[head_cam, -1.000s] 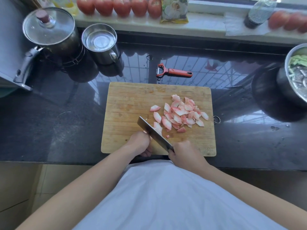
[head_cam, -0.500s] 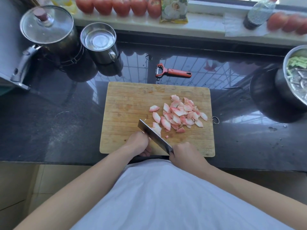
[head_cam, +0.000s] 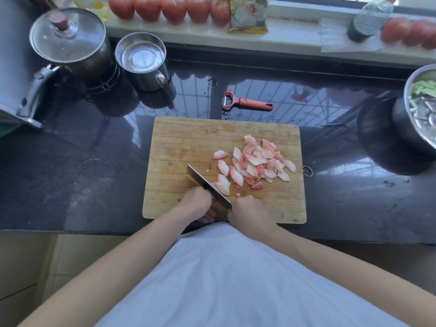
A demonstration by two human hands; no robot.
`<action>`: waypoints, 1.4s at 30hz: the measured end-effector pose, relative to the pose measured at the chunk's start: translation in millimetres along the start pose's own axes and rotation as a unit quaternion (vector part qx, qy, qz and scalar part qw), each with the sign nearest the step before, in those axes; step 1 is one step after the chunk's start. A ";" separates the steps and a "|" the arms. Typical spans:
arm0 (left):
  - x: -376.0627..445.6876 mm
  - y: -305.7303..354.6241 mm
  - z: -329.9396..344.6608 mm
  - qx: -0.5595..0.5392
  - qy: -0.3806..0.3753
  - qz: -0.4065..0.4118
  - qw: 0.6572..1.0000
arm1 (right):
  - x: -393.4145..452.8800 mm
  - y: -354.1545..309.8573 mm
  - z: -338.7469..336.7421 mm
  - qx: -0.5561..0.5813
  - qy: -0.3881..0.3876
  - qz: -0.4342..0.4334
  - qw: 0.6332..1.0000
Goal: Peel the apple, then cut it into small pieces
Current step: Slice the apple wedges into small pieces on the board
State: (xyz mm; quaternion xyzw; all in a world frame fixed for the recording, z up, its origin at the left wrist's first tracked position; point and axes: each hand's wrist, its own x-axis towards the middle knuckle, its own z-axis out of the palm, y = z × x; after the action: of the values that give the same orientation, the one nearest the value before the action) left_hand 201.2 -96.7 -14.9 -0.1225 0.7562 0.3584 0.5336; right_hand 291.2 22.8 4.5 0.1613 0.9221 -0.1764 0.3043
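A wooden cutting board [head_cam: 184, 142] lies on the dark counter. A pile of several pink-and-white apple pieces [head_cam: 257, 161] covers its right half. My right hand [head_cam: 250, 214] grips the handle of a cleaver [head_cam: 205, 185], whose blade runs diagonally toward the upper left, its edge down on the board. A pale apple piece [head_cam: 223, 186] lies against the blade's right side. My left hand [head_cam: 197, 204] is curled against the blade's left side at the board's near edge; what it holds is hidden under the fingers.
A red peeler [head_cam: 247, 103] lies behind the board. A lidded pot [head_cam: 68, 41] and a steel mug [head_cam: 144, 60] stand at the back left. A steel bowl with greens [head_cam: 422, 114] is at the right edge. Tomatoes [head_cam: 169, 8], a packet [head_cam: 249, 14] and a bottle [head_cam: 368, 20] line the sill.
The hands and the cleaver stay in almost the same spot near the board's front edge. The pile of pieces has not visibly changed.
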 end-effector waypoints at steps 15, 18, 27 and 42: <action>-2.6 -3.6 -8.4 0.058 0.095 0.031 0.993 | -9.6 45.4 -16.6 0.130 0.049 0.029 0.990; 3.5 -4.2 -19.6 0.046 0.176 0.036 0.983 | -10.9 60.5 -25.1 0.133 0.082 0.046 0.987; 13.7 29.6 19.1 -0.267 0.075 -0.005 0.961 | -32.4 92.7 -23.7 0.067 0.297 -0.080 0.949; -49.6 40.1 -30.9 0.087 0.182 0.279 0.939 | -32.4 136.0 -16.7 -0.175 0.308 -0.074 0.932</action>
State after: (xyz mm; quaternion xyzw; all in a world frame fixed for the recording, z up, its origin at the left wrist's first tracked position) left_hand 176.2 -98.7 51.4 0.0771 0.8726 0.3969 0.2740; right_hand 362.5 144.2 6.1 0.0836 0.9961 0.0242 0.0145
